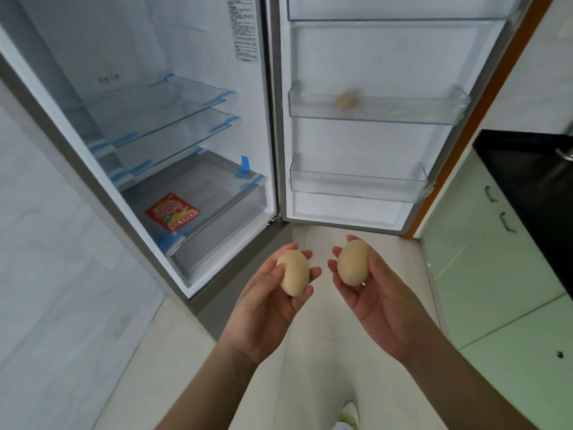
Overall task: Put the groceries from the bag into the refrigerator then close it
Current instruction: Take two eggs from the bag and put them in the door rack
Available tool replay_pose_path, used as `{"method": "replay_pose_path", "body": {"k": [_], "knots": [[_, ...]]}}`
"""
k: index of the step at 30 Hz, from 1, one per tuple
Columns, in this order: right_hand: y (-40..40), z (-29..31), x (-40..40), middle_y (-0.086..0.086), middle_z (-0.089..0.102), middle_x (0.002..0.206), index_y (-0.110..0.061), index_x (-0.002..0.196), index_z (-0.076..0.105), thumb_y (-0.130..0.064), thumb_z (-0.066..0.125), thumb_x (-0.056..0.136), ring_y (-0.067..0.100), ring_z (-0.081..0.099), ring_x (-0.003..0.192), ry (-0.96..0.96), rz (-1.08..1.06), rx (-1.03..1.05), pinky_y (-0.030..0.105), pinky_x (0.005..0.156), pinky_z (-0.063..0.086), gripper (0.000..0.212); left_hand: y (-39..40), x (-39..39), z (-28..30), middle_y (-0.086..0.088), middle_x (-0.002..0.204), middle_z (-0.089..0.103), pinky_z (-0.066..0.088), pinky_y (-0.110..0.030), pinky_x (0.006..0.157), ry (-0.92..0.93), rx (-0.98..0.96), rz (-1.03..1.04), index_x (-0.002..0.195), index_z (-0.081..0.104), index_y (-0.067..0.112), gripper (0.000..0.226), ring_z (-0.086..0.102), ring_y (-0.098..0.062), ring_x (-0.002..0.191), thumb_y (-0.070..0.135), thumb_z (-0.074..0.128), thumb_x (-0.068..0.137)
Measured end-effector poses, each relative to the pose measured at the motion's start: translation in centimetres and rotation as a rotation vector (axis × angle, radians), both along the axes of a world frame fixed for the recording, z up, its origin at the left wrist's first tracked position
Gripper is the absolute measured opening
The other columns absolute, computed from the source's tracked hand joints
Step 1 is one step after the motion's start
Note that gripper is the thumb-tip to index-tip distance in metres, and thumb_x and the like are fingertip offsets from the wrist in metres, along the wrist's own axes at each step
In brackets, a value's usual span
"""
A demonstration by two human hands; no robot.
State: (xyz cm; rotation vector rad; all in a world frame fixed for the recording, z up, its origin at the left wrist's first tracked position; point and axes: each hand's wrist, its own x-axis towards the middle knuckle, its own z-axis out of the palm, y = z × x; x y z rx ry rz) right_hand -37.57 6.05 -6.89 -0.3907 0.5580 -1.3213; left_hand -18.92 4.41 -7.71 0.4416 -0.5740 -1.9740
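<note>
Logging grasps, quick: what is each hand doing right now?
Left hand: closed around an egg.
Right hand: closed around another egg.

Bright, even, cool-white light fills the open white refrigerator interior [102,57]; shadows are soft and faint. Wide-angle distortion bows the grey cabinet edge [93,193] and the orange-edged door [483,119]. Slight motion blur softens the pale egg in the clear door bin [346,100] and the glass shelves [173,119]
</note>
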Motion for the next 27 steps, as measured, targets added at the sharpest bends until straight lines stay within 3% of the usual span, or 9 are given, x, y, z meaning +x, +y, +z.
{"method": "replay_pose_path", "body": {"k": [5, 9, 11, 23, 27], "knots": [[-4.9, 0.8, -4.0, 0.018, 0.062, 0.122, -0.011, 0.126, 0.061, -0.030, 0.083, 0.070, 0.032, 0.060, 0.114, -0.004, -0.034, -0.013, 0.034, 0.085, 0.055, 0.063, -5.5, -4.4, 1.0, -0.015, 0.117, 0.067, 0.060, -0.032, 0.075, -0.044, -0.012, -0.006, 0.119, 0.068, 0.010, 0.055, 0.069, -0.031, 0.103, 0.024, 0.088, 0.070], [-8.5, 2.3, -7.6, 0.018, 0.063, 0.120, -0.011, 0.124, 0.061, -0.025, 0.057, 0.088, 0.031, 0.064, 0.107, -0.038, -0.093, 0.006, 0.034, 0.080, 0.056, 0.039, -9.6, -7.7, 2.4, -0.016, 0.120, 0.065, 0.059, -0.031, 0.076, -0.073, -0.057, -0.004, 0.121, 0.066, 0.010, 0.056, 0.068, -0.030, 0.104, 0.027, 0.087, 0.071], [-10.3, 2.9, -9.3, 0.017, 0.064, 0.118, -0.012, 0.125, 0.060, -0.024, 0.050, 0.092, 0.030, 0.065, 0.104, -0.048, -0.090, -0.001, 0.033, 0.078, 0.057, 0.037, -11.5, -8.9, 3.1, -0.015, 0.121, 0.064, 0.059, -0.030, 0.076, -0.080, -0.079, 0.013, 0.122, 0.065, 0.010, 0.058, 0.067, -0.030, 0.105, 0.028, 0.087, 0.071], [-18.4, 4.1, -13.0, 0.018, 0.063, 0.122, -0.013, 0.128, 0.058, -0.029, 0.077, 0.072, 0.032, 0.064, 0.108, -0.054, -0.075, -0.053, 0.034, 0.079, 0.056, 0.061, -19.3, -12.8, 5.0, -0.013, 0.117, 0.067, 0.060, -0.030, 0.076, -0.064, -0.140, 0.050, 0.116, 0.070, 0.014, 0.053, 0.068, -0.031, 0.104, 0.029, 0.089, 0.068], [-21.0, 4.7, -12.4, 0.015, 0.066, 0.117, -0.014, 0.126, 0.058, -0.028, 0.059, 0.086, 0.029, 0.067, 0.104, -0.017, -0.107, -0.056, 0.031, 0.076, 0.056, 0.042, -22.6, -12.5, 5.2, -0.013, 0.120, 0.066, 0.060, -0.031, 0.078, -0.062, -0.154, 0.039, 0.118, 0.069, 0.016, 0.053, 0.067, -0.031, 0.106, 0.030, 0.088, 0.070]]}}
